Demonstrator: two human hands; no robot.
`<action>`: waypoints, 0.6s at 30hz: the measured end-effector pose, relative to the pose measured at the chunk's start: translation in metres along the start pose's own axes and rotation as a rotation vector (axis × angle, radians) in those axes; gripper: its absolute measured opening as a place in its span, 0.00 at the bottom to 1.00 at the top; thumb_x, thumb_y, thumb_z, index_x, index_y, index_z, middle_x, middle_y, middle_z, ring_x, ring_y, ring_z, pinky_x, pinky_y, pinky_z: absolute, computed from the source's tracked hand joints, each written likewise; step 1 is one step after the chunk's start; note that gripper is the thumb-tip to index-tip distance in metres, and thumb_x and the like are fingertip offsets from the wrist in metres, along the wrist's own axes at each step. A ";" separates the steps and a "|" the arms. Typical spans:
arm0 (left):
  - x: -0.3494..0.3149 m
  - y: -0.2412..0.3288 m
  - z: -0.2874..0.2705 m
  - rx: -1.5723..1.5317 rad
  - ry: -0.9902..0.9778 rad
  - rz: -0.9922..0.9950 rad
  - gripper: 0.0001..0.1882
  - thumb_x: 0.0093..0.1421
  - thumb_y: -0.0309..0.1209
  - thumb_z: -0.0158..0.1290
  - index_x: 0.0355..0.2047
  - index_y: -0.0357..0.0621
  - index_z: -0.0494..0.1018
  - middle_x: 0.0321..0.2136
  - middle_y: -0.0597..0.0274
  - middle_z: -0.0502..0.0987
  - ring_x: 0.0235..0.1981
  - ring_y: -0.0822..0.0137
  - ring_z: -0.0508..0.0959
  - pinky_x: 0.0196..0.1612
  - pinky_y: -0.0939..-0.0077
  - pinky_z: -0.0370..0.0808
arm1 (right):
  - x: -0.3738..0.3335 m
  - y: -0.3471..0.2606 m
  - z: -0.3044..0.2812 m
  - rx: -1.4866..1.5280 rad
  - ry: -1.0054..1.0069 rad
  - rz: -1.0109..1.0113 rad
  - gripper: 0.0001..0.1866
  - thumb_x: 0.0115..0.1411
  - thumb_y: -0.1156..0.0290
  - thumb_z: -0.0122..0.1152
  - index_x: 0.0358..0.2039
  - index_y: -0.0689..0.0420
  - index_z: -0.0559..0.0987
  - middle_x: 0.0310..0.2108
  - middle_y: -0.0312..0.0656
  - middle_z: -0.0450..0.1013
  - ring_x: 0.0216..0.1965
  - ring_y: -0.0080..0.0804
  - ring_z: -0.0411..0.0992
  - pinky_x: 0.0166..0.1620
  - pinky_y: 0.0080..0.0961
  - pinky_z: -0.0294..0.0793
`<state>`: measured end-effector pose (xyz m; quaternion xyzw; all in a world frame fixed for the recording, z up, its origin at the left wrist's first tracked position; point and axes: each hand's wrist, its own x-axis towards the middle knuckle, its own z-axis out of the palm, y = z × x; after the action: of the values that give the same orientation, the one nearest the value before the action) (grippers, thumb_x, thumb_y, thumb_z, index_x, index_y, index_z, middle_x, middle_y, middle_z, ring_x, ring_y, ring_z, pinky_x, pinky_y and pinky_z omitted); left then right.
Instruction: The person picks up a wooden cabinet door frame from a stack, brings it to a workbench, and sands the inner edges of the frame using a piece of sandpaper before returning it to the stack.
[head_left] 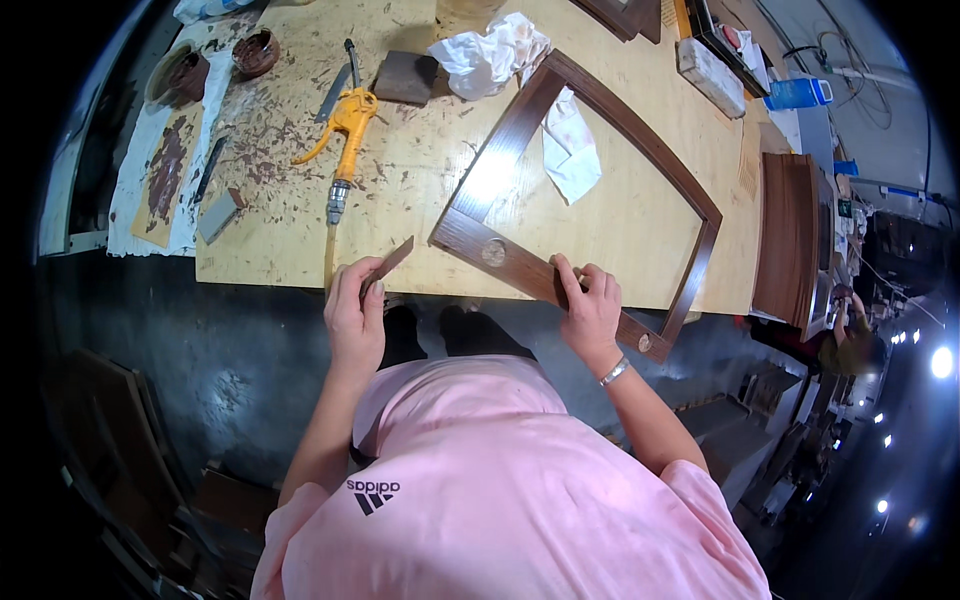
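Observation:
A dark brown wooden frame (pixel 520 250) with a curved far rail lies tilted on the table, its near right corner sticking out past the front edge. Two round pale spots mark its near rail. My right hand (pixel 592 308) is closed over that rail between the spots, with the index finger along the top. Left of the frame, at the table's edge, my left hand (pixel 355 312) pinches a thin, flat brown blade (pixel 397 256), which looks like a scraper. Its tip points toward the frame and stays apart from it. The fingers hide its lower end.
A yellow air blow gun (pixel 350 130) with its hose lies beyond my left hand. Around it are a dark block (pixel 406 78), crumpled white paper (pixel 490 55), a grey block (pixel 219 215) and a bowl of brown paste (pixel 256 52). Stacked brown panels (pixel 785 240) stand at the right.

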<state>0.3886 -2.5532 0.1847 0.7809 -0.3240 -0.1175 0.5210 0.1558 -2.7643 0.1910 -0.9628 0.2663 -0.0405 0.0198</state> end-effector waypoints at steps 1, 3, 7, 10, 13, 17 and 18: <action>0.000 0.002 0.001 0.038 0.004 0.026 0.10 0.60 0.24 0.48 0.42 0.37 0.70 0.31 0.54 0.72 0.29 0.59 0.72 0.35 0.72 0.70 | -0.001 0.003 0.001 -0.009 0.020 -0.009 0.39 0.38 0.83 0.57 0.55 0.46 0.70 0.35 0.42 0.65 0.36 0.39 0.64 0.39 0.35 0.64; -0.003 0.008 0.001 0.079 -0.006 0.031 0.10 0.59 0.24 0.49 0.41 0.38 0.70 0.30 0.54 0.71 0.28 0.58 0.72 0.34 0.71 0.69 | -0.003 0.008 0.004 0.067 0.040 -0.014 0.38 0.38 0.83 0.58 0.54 0.46 0.71 0.32 0.41 0.63 0.33 0.38 0.63 0.36 0.34 0.63; -0.006 0.020 0.001 0.063 -0.008 0.028 0.09 0.58 0.25 0.51 0.40 0.40 0.71 0.28 0.55 0.69 0.27 0.57 0.71 0.32 0.69 0.68 | -0.003 0.010 -0.021 0.142 0.054 -0.010 0.37 0.36 0.84 0.58 0.52 0.46 0.74 0.30 0.40 0.62 0.31 0.38 0.62 0.34 0.33 0.63; -0.005 0.026 0.002 0.048 -0.004 0.039 0.09 0.58 0.25 0.51 0.39 0.40 0.71 0.27 0.56 0.68 0.27 0.57 0.70 0.32 0.70 0.68 | 0.000 0.014 -0.034 0.180 0.028 -0.007 0.41 0.32 0.88 0.56 0.52 0.47 0.75 0.30 0.42 0.62 0.31 0.39 0.62 0.34 0.32 0.65; -0.002 0.028 0.005 0.042 0.018 0.071 0.09 0.57 0.26 0.52 0.39 0.40 0.71 0.26 0.56 0.68 0.26 0.57 0.70 0.31 0.70 0.67 | 0.002 0.016 -0.042 0.194 0.017 0.002 0.41 0.30 0.88 0.56 0.51 0.47 0.75 0.30 0.42 0.62 0.31 0.39 0.62 0.33 0.32 0.65; 0.006 0.029 0.004 0.051 0.000 0.079 0.09 0.57 0.25 0.52 0.39 0.41 0.71 0.26 0.56 0.68 0.26 0.57 0.70 0.30 0.69 0.67 | 0.001 0.019 -0.043 0.199 0.007 0.004 0.40 0.31 0.86 0.57 0.51 0.46 0.75 0.30 0.41 0.62 0.31 0.39 0.62 0.34 0.33 0.63; 0.008 0.028 0.003 0.050 -0.006 0.087 0.09 0.57 0.25 0.52 0.38 0.41 0.71 0.26 0.56 0.68 0.25 0.57 0.70 0.29 0.69 0.67 | 0.002 0.018 -0.044 0.201 0.000 0.009 0.40 0.31 0.86 0.57 0.51 0.46 0.75 0.30 0.41 0.62 0.31 0.40 0.62 0.34 0.33 0.63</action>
<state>0.3818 -2.5675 0.2097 0.7786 -0.3619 -0.0889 0.5049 0.1440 -2.7816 0.2338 -0.9547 0.2654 -0.0671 0.1164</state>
